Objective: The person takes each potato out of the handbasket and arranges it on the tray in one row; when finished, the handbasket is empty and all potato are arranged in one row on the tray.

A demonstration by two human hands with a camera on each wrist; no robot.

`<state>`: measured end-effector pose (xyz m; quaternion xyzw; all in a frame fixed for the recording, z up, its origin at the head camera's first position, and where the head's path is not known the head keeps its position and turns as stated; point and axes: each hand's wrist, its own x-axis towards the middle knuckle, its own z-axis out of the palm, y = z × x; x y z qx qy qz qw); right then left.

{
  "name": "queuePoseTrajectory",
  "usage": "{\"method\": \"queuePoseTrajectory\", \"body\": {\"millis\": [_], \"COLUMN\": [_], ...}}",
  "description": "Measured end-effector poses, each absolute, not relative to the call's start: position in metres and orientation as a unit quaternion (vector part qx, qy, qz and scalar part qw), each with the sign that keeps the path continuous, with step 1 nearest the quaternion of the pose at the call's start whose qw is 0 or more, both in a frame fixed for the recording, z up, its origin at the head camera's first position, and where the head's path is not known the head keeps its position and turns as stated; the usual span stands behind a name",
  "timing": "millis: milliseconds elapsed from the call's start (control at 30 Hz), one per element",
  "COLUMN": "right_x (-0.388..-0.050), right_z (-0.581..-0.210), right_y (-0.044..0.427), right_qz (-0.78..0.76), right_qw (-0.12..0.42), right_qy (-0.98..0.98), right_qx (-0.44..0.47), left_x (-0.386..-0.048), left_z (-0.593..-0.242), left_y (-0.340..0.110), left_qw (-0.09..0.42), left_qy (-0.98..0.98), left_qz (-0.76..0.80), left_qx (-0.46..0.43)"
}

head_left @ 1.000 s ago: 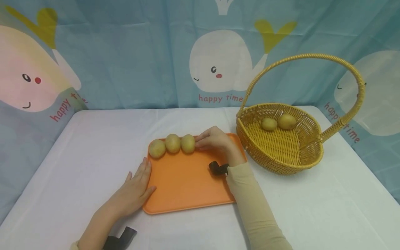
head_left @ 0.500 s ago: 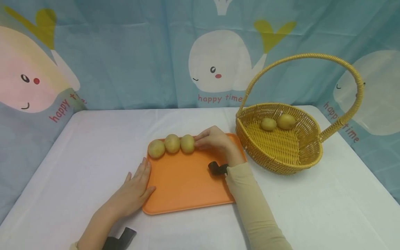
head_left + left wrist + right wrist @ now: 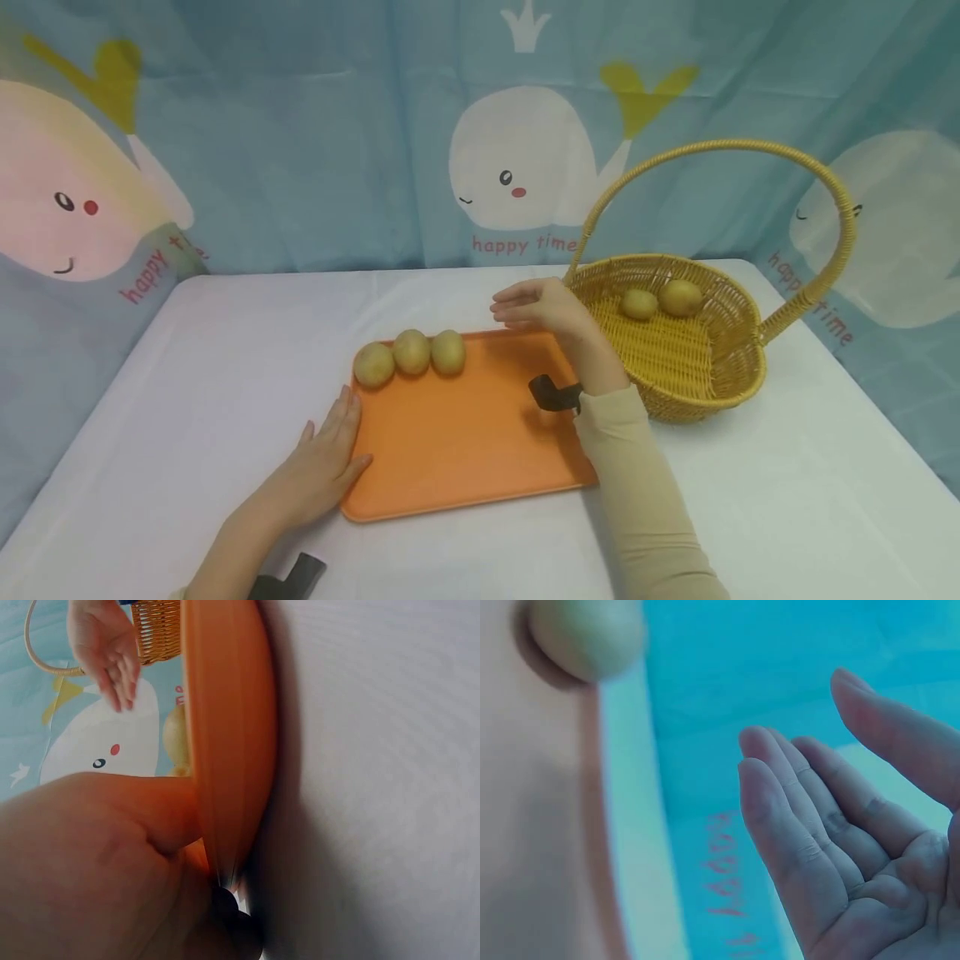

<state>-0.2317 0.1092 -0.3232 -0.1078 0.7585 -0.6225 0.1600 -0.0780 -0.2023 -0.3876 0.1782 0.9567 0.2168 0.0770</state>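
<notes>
Three potatoes stand in a row along the back left of the orange tray [image 3: 465, 433], the rightmost potato [image 3: 448, 352] apart from any hand. My left hand [image 3: 318, 467] rests on the tray's left edge, its thumb over the rim; the left wrist view shows the thumb against the tray's side [image 3: 229, 712]. My right hand [image 3: 551, 312] is raised above the tray's back right edge, fingers extended and holding nothing. In the right wrist view the hand [image 3: 847, 847] has its palm and fingers bare, with a potato [image 3: 589, 637] at upper left.
A wicker basket [image 3: 750, 392] with a tall handle stands right of the tray, partly behind my right forearm. Two potatoes [image 3: 639, 305] lie at its back. A patterned blue curtain [image 3: 315, 167] hangs behind the white table [image 3: 247, 350].
My right hand has let go of the rightmost potato and moved up and to the right. The head view has shifted slightly. My left hand stays on the tray edge.
</notes>
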Motion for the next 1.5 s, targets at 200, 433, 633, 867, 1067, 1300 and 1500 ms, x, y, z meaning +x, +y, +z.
{"method": "queuePoseTrajectory", "body": {"millis": [200, 433, 633, 867, 1067, 1300, 1500], "right_x": [-0.231, -0.229, -0.230, -0.239, -0.250, -0.260, -0.265], "right_z": [-0.291, -0.269, -0.262, -0.268, -0.279, -0.296, -0.307], "right_y": [0.139, 0.176, 0.205, 0.232, 0.254, 0.277, 0.286], "right_qz": [-0.585, -0.559, -0.546, -0.520, -0.488, -0.498, -0.488], "right_qw": [0.130, 0.104, 0.086, 0.096, 0.102, 0.116, 0.103], "right_qy": [0.793, 0.815, 0.827, 0.845, 0.864, 0.858, 0.866], "right_qx": [-0.110, -0.109, -0.104, -0.083, -0.073, -0.039, -0.021], "left_x": [-0.077, -0.078, -0.079, -0.079, -0.078, -0.078, -0.078], "left_z": [-0.387, -0.390, -0.391, -0.391, -0.392, -0.393, -0.391], "left_y": [-0.203, -0.204, -0.204, -0.204, -0.203, -0.202, -0.203], "left_qw": [0.074, 0.069, 0.067, 0.065, 0.069, 0.071, 0.072], "left_qy": [0.958, 0.958, 0.957, 0.959, 0.959, 0.958, 0.959], "left_qz": [0.214, 0.213, 0.214, 0.208, 0.213, 0.213, 0.215], "left_qx": [0.177, 0.179, 0.182, 0.179, 0.176, 0.179, 0.173]}}
